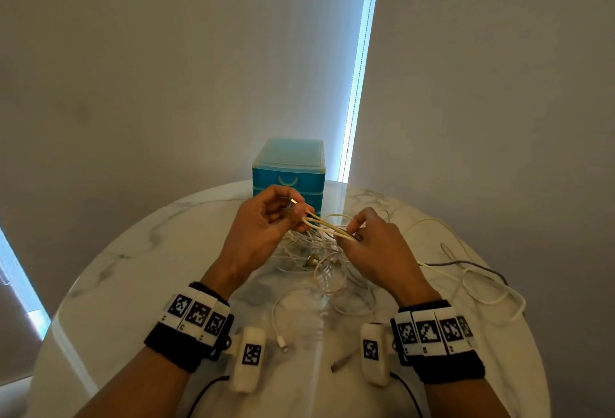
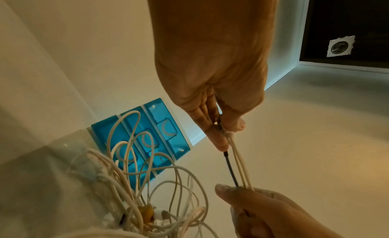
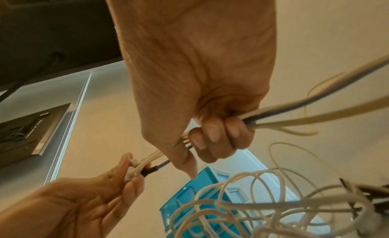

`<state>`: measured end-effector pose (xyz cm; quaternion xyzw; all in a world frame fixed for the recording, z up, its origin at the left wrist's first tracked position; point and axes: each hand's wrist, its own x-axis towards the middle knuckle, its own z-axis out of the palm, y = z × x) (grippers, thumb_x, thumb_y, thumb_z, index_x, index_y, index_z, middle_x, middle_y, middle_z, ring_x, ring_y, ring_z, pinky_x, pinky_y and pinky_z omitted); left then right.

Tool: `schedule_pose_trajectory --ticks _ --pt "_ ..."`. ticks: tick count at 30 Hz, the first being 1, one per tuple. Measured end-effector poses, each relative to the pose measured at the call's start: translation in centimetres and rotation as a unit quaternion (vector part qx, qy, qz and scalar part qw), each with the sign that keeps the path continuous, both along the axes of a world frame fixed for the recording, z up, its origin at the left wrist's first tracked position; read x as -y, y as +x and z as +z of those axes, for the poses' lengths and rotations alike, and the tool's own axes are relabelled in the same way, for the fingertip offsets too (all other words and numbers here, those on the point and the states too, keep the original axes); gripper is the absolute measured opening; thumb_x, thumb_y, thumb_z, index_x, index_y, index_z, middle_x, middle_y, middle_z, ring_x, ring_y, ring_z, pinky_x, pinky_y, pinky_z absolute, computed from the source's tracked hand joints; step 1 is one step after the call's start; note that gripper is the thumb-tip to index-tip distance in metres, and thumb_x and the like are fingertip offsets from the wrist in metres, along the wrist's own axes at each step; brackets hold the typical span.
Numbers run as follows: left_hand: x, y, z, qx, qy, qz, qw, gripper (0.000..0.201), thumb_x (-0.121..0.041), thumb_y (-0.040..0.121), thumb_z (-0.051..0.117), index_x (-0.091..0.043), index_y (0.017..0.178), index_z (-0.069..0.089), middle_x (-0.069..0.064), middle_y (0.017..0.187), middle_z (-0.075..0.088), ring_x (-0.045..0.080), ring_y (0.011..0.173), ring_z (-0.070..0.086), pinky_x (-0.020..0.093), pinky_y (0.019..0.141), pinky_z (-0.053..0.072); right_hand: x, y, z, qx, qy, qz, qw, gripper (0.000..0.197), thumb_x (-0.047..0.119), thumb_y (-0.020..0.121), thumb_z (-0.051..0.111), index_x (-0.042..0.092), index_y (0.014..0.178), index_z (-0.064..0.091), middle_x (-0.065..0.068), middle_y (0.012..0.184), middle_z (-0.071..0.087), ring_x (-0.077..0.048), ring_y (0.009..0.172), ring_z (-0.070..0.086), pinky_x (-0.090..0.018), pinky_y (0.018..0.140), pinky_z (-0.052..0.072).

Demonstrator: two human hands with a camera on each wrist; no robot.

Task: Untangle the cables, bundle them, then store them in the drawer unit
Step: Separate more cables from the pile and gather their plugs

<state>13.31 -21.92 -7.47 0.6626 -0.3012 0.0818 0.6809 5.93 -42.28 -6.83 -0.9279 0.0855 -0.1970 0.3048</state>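
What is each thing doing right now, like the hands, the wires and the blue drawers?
left hand: pinches the plug ends of the held cables.
right hand: grips the same strands.
held cables: stretched between both hands.
cable pile: still tangled on the table.
drawer unit: drawers closed.

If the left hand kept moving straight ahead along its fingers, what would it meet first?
Probably the blue drawer unit, right behind the left hand in the head view; depth is unclear, so the gap cannot be judged.

Head view looks down from above; both wrist views look up closely, sharing the blue drawer unit [image 1: 289, 173].
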Motion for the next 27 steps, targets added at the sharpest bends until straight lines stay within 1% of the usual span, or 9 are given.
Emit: schedule_pose_trajectory --ticks 3,6,9,13,15,19,23,25,27 --pt "0.4 -0.2 0.0 0.01 -0.012 0.009 1.0 0.016 -0.009 0.099 0.071 0.0 0.112 0.069 0.009 0.103 0.081 0.02 0.093 0.079 0.024 0.079 0.063 1.0 0.4 -0.4 0.0 -0.019 -0.031 0.999 0.014 0.037 0.095 0.071 0.029 0.096 0.06 0.004 0.078 0.069 -0.018 0.071 0.065 -0.034 0.06 0.049" --pt "0.2 -0.1 0.0 0.019 -0.019 0.022 0.999 0.016 -0.008 0.099 0.071 -0.001 0.113 0.069 0.008 0.105 0.08 0.02 0.096 0.079 0.024 0.08 0.064 1.8 0.8 -0.7 0.003 -0.071 -0.068 0.995 0.022 0.044 0.101 0.062 0.023 0.096 0.069 0.001 0.078 0.066 -0.024 0.076 0.062 -0.034 0.061 0.042" --pt "-0.8 0.2 0.5 0.017 -0.045 0.044 0.998 0.017 -0.009 0.099 0.071 -0.001 0.113 0.068 0.009 0.107 0.08 0.021 0.097 0.079 0.027 0.083 0.064 2.7 1.3 0.5 -0.013 -0.209 -0.118 0.971 0.05 0.054 0.106 0.05 0.016 0.101 0.081 -0.013 0.105 0.067 -0.037 0.105 0.058 -0.041 0.081 0.048" --pt "-3.0 1.5 2.4 0.027 -0.11 0.095 0.989 0.015 -0.011 0.1 0.07 -0.004 0.113 0.068 0.008 0.104 0.08 0.017 0.089 0.077 0.029 0.085 0.065 6.7 0.7 5.4 -0.051 -0.273 -0.234 0.932 0.046 0.054 0.098 0.057 0.016 0.116 0.077 -0.014 0.127 0.056 -0.038 0.121 0.048 -0.047 0.097 0.043" --pt "-3.7 2.0 3.9 0.036 -0.126 0.106 0.986 0.015 -0.011 0.101 0.07 -0.005 0.114 0.067 0.011 0.106 0.08 0.018 0.089 0.078 0.031 0.087 0.065 9.0 -0.4 8.3 -0.095 -0.241 -0.242 0.935 0.044 0.054 0.093 0.064 0.017 0.109 0.078 -0.011 0.119 0.066 -0.034 0.11 0.06 -0.043 0.093 0.05" --pt "-3.6 1.2 7.3 0.073 -0.087 0.107 0.988 0.02 -0.013 0.1 0.072 -0.002 0.117 0.068 0.006 0.107 0.08 0.022 0.092 0.08 0.029 0.085 0.064 10.9 -2.4 12.2 -0.188 -0.158 -0.199 0.949 0.047 0.057 0.095 0.067 0.02 0.07 0.082 0.002 0.076 0.072 -0.021 0.073 0.067 -0.034 0.071 0.052" --pt "-1.6 -0.8 10.1 0.104 -0.072 0.082 0.989 0.02 -0.015 0.101 0.073 -0.006 0.117 0.068 0.005 0.107 0.081 0.023 0.09 0.08 0.032 0.087 0.064 12.6 -3.0 13.7 -0.162 0.081 -0.158 0.971 0.047 0.042 0.105 0.064 -0.001 0.095 0.078 -0.01 0.072 0.078 -0.021 0.058 0.075 -0.026 0.047 0.055" --pt "0.4 -2.0 10.8 0.109 -0.057 0.071 0.99 0.019 -0.016 0.1 0.074 -0.007 0.116 0.069 0.003 0.105 0.081 0.021 0.088 0.08 0.032 0.086 0.064 14.1 -3.3 14.0 -0.139 0.14 -0.167 0.966 0.04 0.035 0.104 0.068 -0.004 0.11 0.072 -0.017 0.095 0.08 -0.027 0.076 0.08 -0.034 0.066 0.066" --pt "2.7 -3.2 11.1 0.112 -0.051 0.055 0.991 0.018 -0.014 0.099 0.075 -0.007 0.115 0.07 0.003 0.103 0.081 0.019 0.086 0.08 0.032 0.085 0.066 15.9 -3.1 14.2 -0.025 0.086 -0.203 0.975 0.041 0.038 0.103 0.069 0.001 0.121 0.07 -0.018 0.119 0.076 -0.032 0.103 0.077 -0.034 0.088 0.061"
